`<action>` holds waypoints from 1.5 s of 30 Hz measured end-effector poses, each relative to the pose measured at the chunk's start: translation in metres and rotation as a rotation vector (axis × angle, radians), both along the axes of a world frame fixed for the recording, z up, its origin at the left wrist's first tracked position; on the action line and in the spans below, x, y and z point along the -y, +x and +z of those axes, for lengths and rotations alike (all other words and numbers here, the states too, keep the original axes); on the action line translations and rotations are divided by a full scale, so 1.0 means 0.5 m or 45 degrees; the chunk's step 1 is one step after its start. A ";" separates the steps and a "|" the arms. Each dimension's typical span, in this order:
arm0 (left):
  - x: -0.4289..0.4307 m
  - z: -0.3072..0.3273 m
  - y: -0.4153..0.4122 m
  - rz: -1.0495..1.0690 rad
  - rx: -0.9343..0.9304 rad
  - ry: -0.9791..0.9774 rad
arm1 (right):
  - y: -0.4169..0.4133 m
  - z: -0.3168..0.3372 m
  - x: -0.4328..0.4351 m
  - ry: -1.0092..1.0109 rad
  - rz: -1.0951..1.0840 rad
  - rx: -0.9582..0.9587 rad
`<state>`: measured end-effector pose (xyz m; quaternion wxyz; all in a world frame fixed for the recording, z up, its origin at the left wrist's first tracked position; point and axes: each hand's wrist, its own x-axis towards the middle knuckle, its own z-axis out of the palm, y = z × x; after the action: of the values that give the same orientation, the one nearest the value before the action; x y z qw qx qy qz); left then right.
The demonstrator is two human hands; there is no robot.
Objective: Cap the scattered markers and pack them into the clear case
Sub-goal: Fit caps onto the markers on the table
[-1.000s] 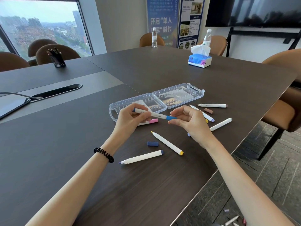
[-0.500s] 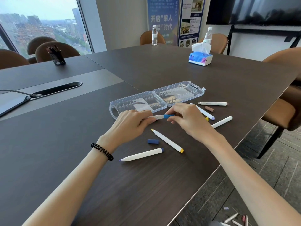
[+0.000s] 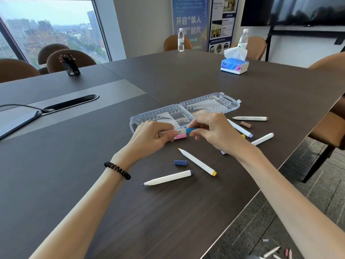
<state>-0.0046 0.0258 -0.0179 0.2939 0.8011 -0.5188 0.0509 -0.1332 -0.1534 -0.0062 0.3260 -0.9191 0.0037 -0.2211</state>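
Near case, both hands grip marker.

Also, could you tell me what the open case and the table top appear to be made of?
Clear case: likely rigid moulded plastic, glossy; the table shows through it. Table top: matte, dark wood-grain look, possibly laminate or veneer; fine lengthwise streaks.

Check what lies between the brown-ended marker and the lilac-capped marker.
A loose brown cap lies between the brown-ended marker and the lilac-capped marker; the head view shows it.
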 end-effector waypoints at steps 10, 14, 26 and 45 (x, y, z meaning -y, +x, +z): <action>0.000 -0.013 0.002 0.035 0.016 0.038 | 0.006 -0.017 0.006 -0.594 -0.009 -0.075; 0.000 -0.005 0.003 0.013 -0.056 0.013 | 0.013 -0.021 0.001 -0.607 -0.019 -0.031; 0.003 -0.049 0.001 0.145 0.314 0.165 | -0.009 -0.029 0.046 -0.395 -0.230 -0.119; -0.019 -0.045 -0.036 -0.163 -0.078 0.124 | -0.069 -0.039 0.022 -0.263 -0.173 -0.196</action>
<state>-0.0224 0.0356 -0.0402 0.2730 0.7808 -0.5617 -0.0180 -0.1678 -0.1642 -0.0257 0.2126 -0.9597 0.0682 -0.1709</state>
